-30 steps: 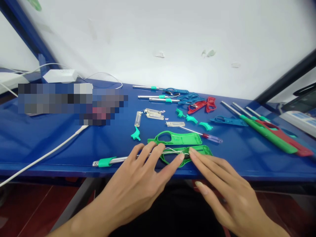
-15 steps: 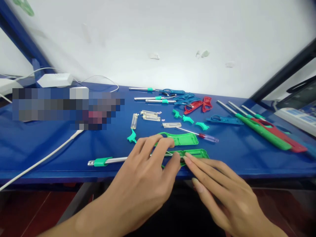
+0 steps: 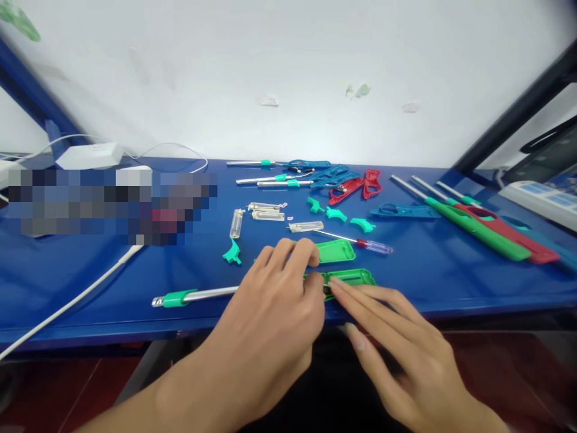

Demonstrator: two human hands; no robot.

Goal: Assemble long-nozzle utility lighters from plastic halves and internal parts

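- L hand [image 3: 274, 319]: fingers bent over hollow green plastic handle half [image 3: 352, 277], nr front edge of blue table [image 3: 112, 310]; grip hidden, can't tell.
- R hand [image 3: 406, 349]: fingers nearly straight, thumb apart, tips at same half.
- Silver metal tube [image 3: 211, 293] w/ teal plastic sleeve [image 3: 175, 299] lies L of L hand.

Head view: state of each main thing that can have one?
Left hand: curled, grip hidden
Right hand: fingers extended, thumb apart
Near green plastic shell half: open side up, partly covered
Far green plastic shell half: unjoined, partly covered
Silver metal tube with teal sleeve: lying, partly covered
Red-and-clear screwdriver: loose
Long green plastic handle: closed
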